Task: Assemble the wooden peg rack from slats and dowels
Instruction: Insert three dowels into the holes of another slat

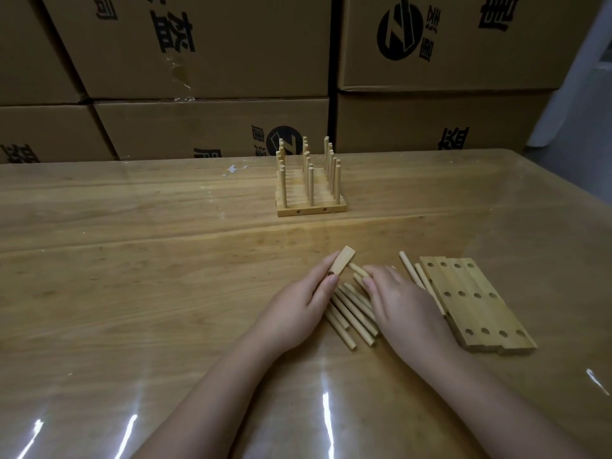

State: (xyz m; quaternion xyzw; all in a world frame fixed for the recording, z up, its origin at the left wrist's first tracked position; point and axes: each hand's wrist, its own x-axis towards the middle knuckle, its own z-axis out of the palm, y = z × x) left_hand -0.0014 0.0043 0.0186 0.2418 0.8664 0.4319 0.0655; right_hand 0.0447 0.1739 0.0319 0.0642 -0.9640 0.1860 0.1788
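On the tabletop (132,260), the left hand (298,303) pinches one slat (342,265), tilted up, above the loose dowels (351,319). The right hand (400,303) curls over a dowel (357,270), grip unclear, beside the drilled slats (477,303).

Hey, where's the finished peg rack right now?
In the head view, the finished peg rack stands at the far middle of the table, just before the stacked cardboard boxes, beyond the loose dowels.

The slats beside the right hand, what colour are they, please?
The slats are pale yellowish wood; head view.
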